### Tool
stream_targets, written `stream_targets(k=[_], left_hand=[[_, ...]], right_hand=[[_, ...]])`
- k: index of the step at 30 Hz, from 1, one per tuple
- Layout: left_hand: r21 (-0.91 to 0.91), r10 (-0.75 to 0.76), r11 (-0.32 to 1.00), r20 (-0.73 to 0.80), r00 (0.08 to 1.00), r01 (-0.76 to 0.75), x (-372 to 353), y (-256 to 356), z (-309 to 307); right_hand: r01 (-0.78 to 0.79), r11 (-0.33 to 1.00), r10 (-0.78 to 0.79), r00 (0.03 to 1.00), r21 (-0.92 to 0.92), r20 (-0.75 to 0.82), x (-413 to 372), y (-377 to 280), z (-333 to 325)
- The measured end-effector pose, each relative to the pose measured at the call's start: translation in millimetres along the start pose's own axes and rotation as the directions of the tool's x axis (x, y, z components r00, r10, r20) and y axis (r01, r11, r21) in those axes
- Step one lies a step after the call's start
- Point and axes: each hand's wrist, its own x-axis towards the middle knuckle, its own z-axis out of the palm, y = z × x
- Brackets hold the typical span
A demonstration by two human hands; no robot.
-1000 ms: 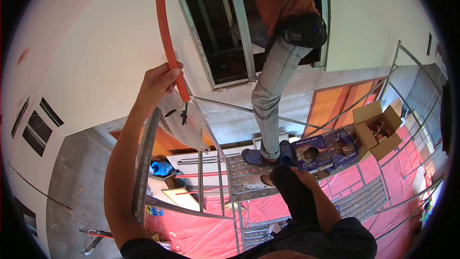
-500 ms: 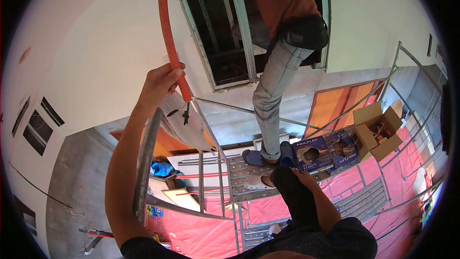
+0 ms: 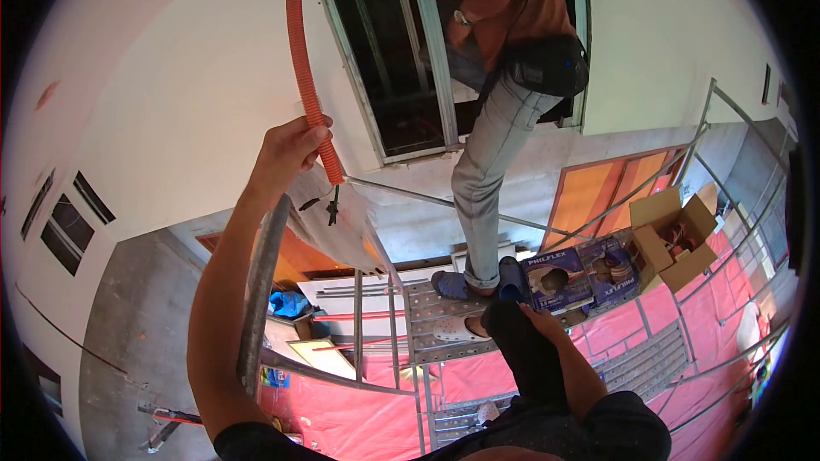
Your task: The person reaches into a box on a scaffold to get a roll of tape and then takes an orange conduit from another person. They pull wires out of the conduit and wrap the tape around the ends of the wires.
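Observation:
My left hand (image 3: 293, 152) is closed around an orange corrugated conduit (image 3: 296, 43) near its lower end. The conduit runs up out of view, and dark wire ends (image 3: 332, 207) stick out below it. A scaffold tube (image 3: 266, 282) slopes beside my left forearm. My right hand (image 3: 541, 321) rests on my bent, dark-clothed knee (image 3: 517, 337), its fingers laid along the side and partly hidden. My foot in a pale clog (image 3: 457, 328) stands on the perforated metal platform (image 3: 424, 297).
A co-worker (image 3: 491, 171) in grey jeans and blue clogs leans into the window opening (image 3: 376, 60), one foot on the platform. Philflex boxes (image 3: 557, 277) and an open carton (image 3: 675, 243) stand to the right. Scaffold braces (image 3: 410, 192) cross near the wall; red sheeting (image 3: 342, 410) lies below.
The co-worker's upper body and watch-wearing arm have moved lower at the window. My left hand stays on the conduit, my right hand on the knee, both almost still.

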Motion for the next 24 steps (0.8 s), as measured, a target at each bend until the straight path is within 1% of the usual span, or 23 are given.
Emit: stream_targets(k=[2, 6, 12, 15, 17, 20, 24], left_hand=[[0.000, 0.000, 1.000, -0.007, 1.000, 0.000, 0.1, 0.7, 0.5], [-0.050, 0.028, 0.998, -0.021, 0.999, -0.029, 0.9, 1.5, 2.9], [-0.059, 0.029, 0.998, -0.016, 0.999, -0.030, 0.5, 2.4, 3.4], [-0.013, 0.018, 1.000, 0.007, 1.000, -0.018, -0.5, 2.9, 2.3], [-0.029, 0.022, 0.999, -0.012, 1.000, -0.023, 0.0, 3.0, 4.0], [-0.011, 0.013, 1.000, -0.009, 1.000, -0.013, -0.6, 3.9, 3.5], [0.005, 0.021, 1.000, 0.002, 1.000, -0.021, -0.9, 3.4, 3.4]], right_hand=[[0.013, 1.000, -0.014, 1.000, -0.028, -0.019, -4.9, -4.2, -1.7], [-0.005, 1.000, 0.005, 1.000, 0.004, -0.003, -6.0, -4.5, -2.0], [-0.008, 1.000, 0.008, 1.000, 0.007, -0.019, -8.1, -6.3, -3.4], [-0.001, 0.999, 0.002, 1.000, 0.037, -0.025, -21.7, -17.7, -7.3], [0.001, 0.999, 0.001, 1.000, 0.050, -0.024, -28.6, -24.3, -9.7], [-0.020, 0.998, 0.020, 1.000, 0.059, 0.000, -17.7, -14.6, -6.6], [-0.028, 0.999, 0.029, 1.000, 0.043, -0.007, -11.4, -10.0, -4.3]])
